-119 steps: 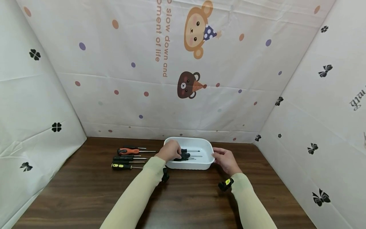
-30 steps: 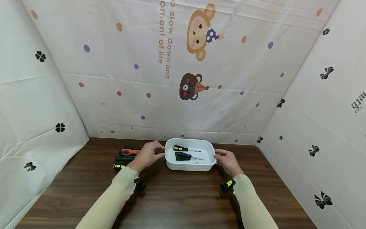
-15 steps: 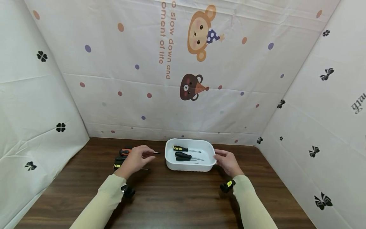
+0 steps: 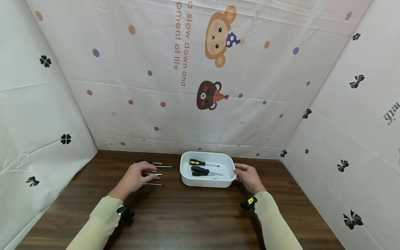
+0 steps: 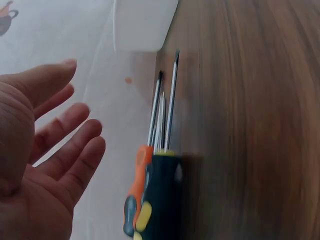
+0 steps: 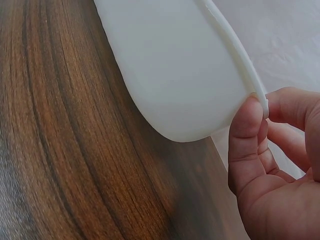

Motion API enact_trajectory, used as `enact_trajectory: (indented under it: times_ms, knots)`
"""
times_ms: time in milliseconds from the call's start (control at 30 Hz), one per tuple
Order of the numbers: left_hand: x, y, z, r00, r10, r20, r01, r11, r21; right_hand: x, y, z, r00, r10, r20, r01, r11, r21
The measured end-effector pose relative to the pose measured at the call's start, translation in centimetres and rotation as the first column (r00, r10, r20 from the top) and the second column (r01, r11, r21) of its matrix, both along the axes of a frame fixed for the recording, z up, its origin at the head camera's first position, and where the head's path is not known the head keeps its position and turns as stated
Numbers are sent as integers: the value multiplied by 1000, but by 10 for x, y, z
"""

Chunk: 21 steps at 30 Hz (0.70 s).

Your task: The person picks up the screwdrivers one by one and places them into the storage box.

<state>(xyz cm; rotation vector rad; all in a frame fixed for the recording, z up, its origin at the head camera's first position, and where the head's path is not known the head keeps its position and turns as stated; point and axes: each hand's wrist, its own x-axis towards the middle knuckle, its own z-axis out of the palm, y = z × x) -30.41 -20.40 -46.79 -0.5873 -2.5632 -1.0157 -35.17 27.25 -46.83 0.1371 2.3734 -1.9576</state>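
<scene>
My left hand [image 4: 135,177] hovers over a row of screwdrivers on the table, its fingers loosely bent and holding nothing. In the left wrist view, an orange-handled screwdriver [image 5: 141,172] and a black-and-yellow screwdriver [image 5: 167,195] lie beside that hand, with more shafts between them. The head view shows mostly their metal shafts, since the hand covers the handles. My right hand [image 4: 249,176] pinches the right rim of a white plastic tray [image 4: 207,182] between thumb and fingers. Inside the tray lie a black-and-yellow screwdriver [image 4: 197,162] and two black-handled screwdrivers, one a black screwdriver [image 4: 200,169].
The tray stands on the dark wood table [image 4: 193,215], close to the back cloth [image 4: 181,114] with cartoon prints. White side cloths [image 4: 337,139] rise along the left and right table edges.
My left hand has left the tray, first letting go inside it, then moving from its left rim back leftward over the screwdriver row. The right hand keeps its hold on the rim.
</scene>
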Motion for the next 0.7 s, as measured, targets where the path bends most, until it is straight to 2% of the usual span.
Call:
enact_trajectory:
  times_ms: [133, 267, 433, 700]
  knots:
    - [2, -13, -2, 1000, 29, 11, -29, 999, -25, -1, 0, -1, 1000, -8, 4, 8, 1000, 0]
    - [4, -25, -4, 996, 62, 62, -59, 997, -52, -2, 0, -2, 1000, -15, 7, 15, 1000, 0]
    - [6, -42, -9, 992, 66, 108, -58, 995, -79, -2, 1, -2, 1000, -1, 4, 1, 1000, 0]
    - [6, -65, -13, 988, 59, 142, -49, 996, -73, -1, 1, 0, 1000, 2, 13, -2, 1000, -2]
